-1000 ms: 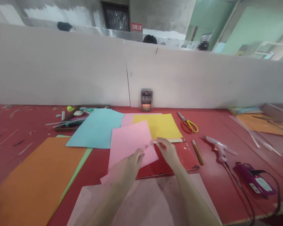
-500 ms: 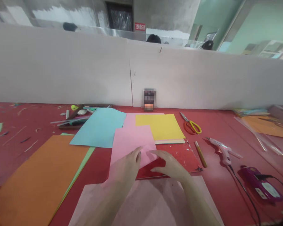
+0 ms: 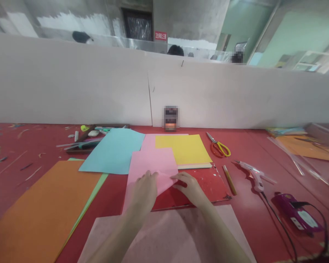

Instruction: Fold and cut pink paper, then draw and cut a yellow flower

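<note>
A pink sheet of paper (image 3: pixel 153 164) lies in front of me on a red cutting mat (image 3: pixel 211 182), its lower right corner folded in. My left hand (image 3: pixel 144 191) rests flat on the lower part of the sheet, fingers stretched out. My right hand (image 3: pixel 188 186) presses its fingers on the folded corner and the mat beside it. Behind the pink sheet lie a yellow sheet (image 3: pixel 183 149) and a light blue sheet (image 3: pixel 113 150).
A large orange sheet (image 3: pixel 41 204) covers the left; a pale pink sheet (image 3: pixel 167 237) lies nearest me. Scissors (image 3: pixel 219 146), a glue stick (image 3: pixel 229 174), a glue gun (image 3: pixel 252 172) and a purple device (image 3: pixel 298 213) with cables sit right. Pens and tools (image 3: pixel 84 140) sit back left. A white partition (image 3: pixel 98 84) stands behind.
The pink sheet's lower right corner has been folded inward. My right hand came down from the sheet's right edge onto that fold, and the left hand slid slightly up the sheet.
</note>
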A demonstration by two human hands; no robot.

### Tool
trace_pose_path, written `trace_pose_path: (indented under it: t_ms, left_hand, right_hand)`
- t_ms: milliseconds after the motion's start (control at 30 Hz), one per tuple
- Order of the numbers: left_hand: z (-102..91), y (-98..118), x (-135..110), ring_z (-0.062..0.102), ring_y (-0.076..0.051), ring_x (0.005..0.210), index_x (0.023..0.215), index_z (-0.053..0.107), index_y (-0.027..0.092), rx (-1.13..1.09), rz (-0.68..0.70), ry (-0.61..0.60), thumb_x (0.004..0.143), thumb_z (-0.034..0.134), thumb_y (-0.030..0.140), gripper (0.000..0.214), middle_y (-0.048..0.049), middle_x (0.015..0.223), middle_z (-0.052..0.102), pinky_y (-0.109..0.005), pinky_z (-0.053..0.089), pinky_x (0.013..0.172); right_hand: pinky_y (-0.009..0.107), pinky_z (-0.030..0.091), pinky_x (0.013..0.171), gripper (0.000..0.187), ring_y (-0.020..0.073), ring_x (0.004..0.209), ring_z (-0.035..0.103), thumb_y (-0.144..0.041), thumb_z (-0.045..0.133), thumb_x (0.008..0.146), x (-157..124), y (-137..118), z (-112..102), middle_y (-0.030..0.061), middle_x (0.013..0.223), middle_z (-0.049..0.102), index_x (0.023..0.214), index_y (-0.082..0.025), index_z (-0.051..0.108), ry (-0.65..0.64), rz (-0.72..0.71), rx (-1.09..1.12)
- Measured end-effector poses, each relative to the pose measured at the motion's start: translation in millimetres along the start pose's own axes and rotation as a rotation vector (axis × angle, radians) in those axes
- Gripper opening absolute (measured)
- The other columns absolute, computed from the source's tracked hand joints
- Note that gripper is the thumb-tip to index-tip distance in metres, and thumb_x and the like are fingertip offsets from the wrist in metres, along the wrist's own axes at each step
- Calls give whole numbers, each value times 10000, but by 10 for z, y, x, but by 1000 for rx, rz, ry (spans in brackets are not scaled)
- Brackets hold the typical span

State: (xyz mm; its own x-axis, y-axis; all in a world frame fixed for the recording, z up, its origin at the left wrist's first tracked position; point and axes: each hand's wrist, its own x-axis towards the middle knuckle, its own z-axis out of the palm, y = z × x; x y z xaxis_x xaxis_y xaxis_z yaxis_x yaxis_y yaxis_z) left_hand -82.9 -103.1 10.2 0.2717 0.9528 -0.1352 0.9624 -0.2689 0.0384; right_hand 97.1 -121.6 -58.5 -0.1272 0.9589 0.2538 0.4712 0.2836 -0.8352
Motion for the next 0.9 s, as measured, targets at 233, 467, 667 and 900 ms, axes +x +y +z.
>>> trace_pose_path:
  t_ms: [233, 467, 667, 900]
  left_hand:
    - [-234, 186, 113, 388, -256, 1239, 1163, 530, 250, 1, 455, -143, 763, 525, 161, 409, -63, 1298, 505, -449, 229, 1033]
    - [-311, 256, 301, 513, -252, 1105, 1153, 538, 220, -21, 496, -234, 674, 594, 91, 499, -80, 1156, 605, -392, 328, 953]
    - [-313, 108, 330, 604, -238, 900, 1009, 621, 221, -122, 404, -236, 778, 476, 182, 276, -71, 977, 669, -307, 405, 759]
    - [-222, -27, 397, 607, -207, 664, 754, 632, 204, -262, 263, -330, 790, 435, 414, 290, -52, 747, 658, -269, 377, 579]
  right_hand:
    - [299, 468, 803, 212, 172, 876, 593, -184, 608, 762, 31, 77, 20, 43, 933, 638, 961, -226, 666, 4, -14, 11]
    - [304, 473, 787, 252, 177, 867, 602, -185, 611, 744, 50, 81, -3, 37, 951, 658, 991, -226, 642, 7, 41, -11]
    - [346, 472, 837, 330, 194, 936, 597, -228, 608, 745, 39, 118, 29, 47, 1041, 650, 1075, -242, 605, 79, 63, 2]
    - [354, 444, 893, 290, 190, 981, 571, -184, 632, 734, 17, 73, 29, 42, 1027, 638, 1018, -243, 630, 63, 31, -22]
